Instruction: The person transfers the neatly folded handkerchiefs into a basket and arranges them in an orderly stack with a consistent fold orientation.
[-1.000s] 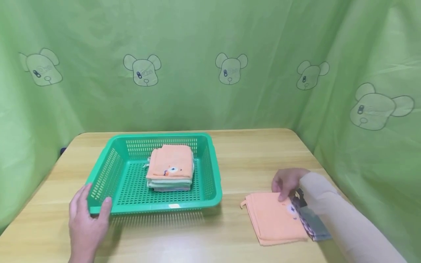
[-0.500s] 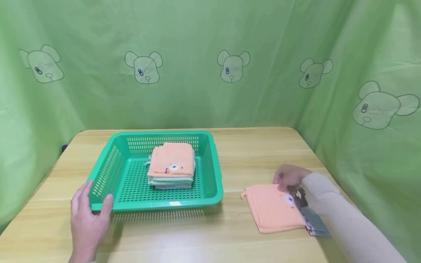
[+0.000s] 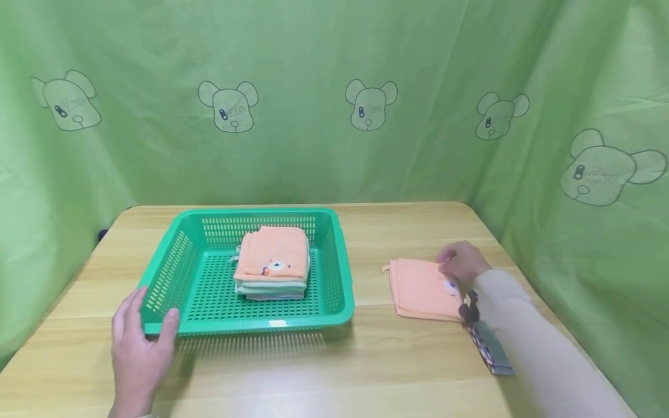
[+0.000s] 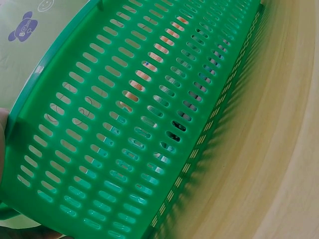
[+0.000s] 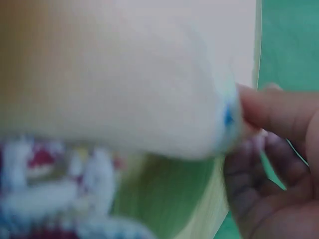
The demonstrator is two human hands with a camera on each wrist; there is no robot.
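Note:
In the head view my right hand (image 3: 464, 261) pinches the far right edge of a folded orange towel (image 3: 420, 290) with a small embroidered face and a corner loop. The right wrist view shows thumb and fingers on the edge of this towel (image 5: 149, 89), which hangs blurred across the picture. Below my right wrist lies a folded grey-green and patterned cloth (image 3: 491, 351), partly hidden by the sleeve. My left hand (image 3: 141, 348) holds the near left corner of a green plastic basket (image 3: 240, 329), thumb at the front rim, fingers along the left side.
Inside the basket, right of its middle, sits a neat stack of folded towels (image 3: 274, 255), an orange one on top. Basket and cloths are on a wooden table (image 3: 376, 371). A green curtain (image 3: 298, 157) with bear-head prints encloses the back and sides.
My right hand has moved away from me, carrying the orange towel off the grey-green and patterned cloth, which now shows more. The left hand keeps its place on the basket corner.

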